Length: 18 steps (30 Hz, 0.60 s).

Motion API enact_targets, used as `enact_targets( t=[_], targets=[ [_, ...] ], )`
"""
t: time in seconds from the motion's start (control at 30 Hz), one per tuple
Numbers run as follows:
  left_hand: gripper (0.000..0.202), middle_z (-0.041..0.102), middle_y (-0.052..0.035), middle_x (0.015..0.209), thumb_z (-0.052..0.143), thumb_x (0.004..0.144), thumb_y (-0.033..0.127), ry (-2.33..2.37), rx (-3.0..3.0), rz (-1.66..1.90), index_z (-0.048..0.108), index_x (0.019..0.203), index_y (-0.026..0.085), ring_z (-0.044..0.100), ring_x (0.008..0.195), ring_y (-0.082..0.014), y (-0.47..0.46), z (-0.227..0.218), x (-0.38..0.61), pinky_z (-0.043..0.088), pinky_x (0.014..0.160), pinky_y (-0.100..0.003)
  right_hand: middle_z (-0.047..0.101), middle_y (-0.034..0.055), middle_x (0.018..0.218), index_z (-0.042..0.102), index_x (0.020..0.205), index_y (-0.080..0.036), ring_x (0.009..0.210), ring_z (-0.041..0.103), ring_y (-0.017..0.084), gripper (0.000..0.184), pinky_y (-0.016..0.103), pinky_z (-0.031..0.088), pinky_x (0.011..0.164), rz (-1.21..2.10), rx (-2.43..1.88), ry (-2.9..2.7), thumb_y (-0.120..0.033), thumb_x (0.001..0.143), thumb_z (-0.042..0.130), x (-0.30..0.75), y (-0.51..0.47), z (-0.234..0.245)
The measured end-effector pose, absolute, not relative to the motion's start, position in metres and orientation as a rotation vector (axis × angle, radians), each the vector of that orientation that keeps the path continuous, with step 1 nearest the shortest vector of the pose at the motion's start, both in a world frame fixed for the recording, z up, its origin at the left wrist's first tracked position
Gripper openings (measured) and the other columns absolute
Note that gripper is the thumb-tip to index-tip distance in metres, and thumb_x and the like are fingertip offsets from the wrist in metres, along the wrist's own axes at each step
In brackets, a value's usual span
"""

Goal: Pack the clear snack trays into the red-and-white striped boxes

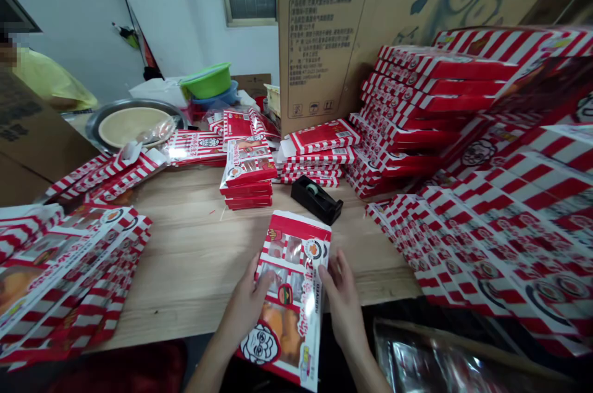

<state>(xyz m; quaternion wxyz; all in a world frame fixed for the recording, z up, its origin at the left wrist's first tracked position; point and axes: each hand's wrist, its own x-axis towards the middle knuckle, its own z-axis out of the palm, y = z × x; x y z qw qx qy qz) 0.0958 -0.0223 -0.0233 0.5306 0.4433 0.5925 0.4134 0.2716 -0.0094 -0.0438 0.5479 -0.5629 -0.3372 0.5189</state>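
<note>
Both of my hands hold a flat red-and-white striped snack box upright above the front edge of the wooden table. It has clear windows and a printed cartoon face at its lower end. My left hand grips its left side, and my right hand grips its right edge. A short stack of matching boxes stands just beyond them. A black tape dispenser lies to the right of that stack.
Overlapping rows of striped boxes cover the right side, with more at the left. A large printed carton stands behind. A metal tray and green basin sit at the back. A person in yellow is at far left.
</note>
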Motion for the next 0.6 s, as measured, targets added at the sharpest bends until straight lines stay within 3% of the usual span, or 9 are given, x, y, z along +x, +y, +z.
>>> enact_targets(
  t=[0.1, 0.2, 0.37, 0.5, 0.6],
  targets=[
    [0.064, 0.059, -0.0117, 0.13, 0.056, 0.081, 0.047, 1.428, 1.055, 1.081, 0.044, 0.134, 0.015, 0.057, 0.117, -0.0265, -0.016, -0.022, 0.093, 0.047, 0.096, -0.036, 0.059, 0.0138, 0.128, 0.033, 0.141, -0.02, 0.115, 0.057, 0.031, 0.081, 0.046, 0.049, 0.092, 1.395, -1.249, -0.745, -0.053, 0.074, 0.066, 0.263, -0.006, -0.037],
    [0.061, 0.06, -0.0118, 0.128, 0.062, 0.076, 0.046, 1.49, 1.055, 1.17, 0.052, 0.129, 0.016, 0.056, 0.118, -0.0282, -0.01, -0.017, 0.082, 0.048, 0.096, -0.037, 0.062, 0.0114, 0.124, 0.027, 0.144, -0.022, 0.106, 0.063, 0.03, 0.092, 0.044, 0.052, 0.088, 1.559, -1.107, -0.734, -0.047, 0.07, 0.074, 0.245, -0.004, -0.03],
    [0.062, 0.066, -0.0114, 0.117, 0.065, 0.069, 0.051, 1.67, 0.932, 1.246, 0.056, 0.118, 0.015, 0.061, 0.109, -0.0291, -0.018, -0.01, 0.022, 0.05, 0.092, -0.039, 0.053, 0.0119, 0.135, 0.021, 0.146, -0.023, 0.118, 0.054, 0.027, 0.091, 0.044, 0.042, 0.101, 1.825, -0.799, -1.059, -0.046, 0.075, 0.071, 0.206, 0.001, -0.027],
    [0.058, 0.069, -0.01, 0.108, 0.064, 0.064, 0.058, 1.974, 0.841, 1.258, 0.059, 0.104, 0.016, 0.06, 0.11, -0.0326, -0.035, -0.008, -0.041, 0.05, 0.092, -0.04, 0.051, 0.0142, 0.135, 0.027, 0.145, -0.024, 0.115, 0.056, 0.027, 0.093, 0.045, 0.043, 0.098, 2.009, -0.616, -1.271, -0.059, 0.07, 0.07, 0.177, 0.007, -0.042],
    [0.054, 0.066, -0.0086, 0.116, 0.059, 0.07, 0.058, 2.08, 0.805, 1.293, 0.057, 0.108, 0.019, 0.055, 0.118, -0.0319, -0.044, -0.009, -0.064, 0.044, 0.1, -0.041, 0.044, 0.0196, 0.141, 0.035, 0.141, -0.018, 0.123, 0.05, 0.03, 0.096, 0.047, 0.037, 0.103, 1.987, -0.775, -1.331, -0.067, 0.065, 0.069, 0.159, 0.012, -0.056]
  ],
)
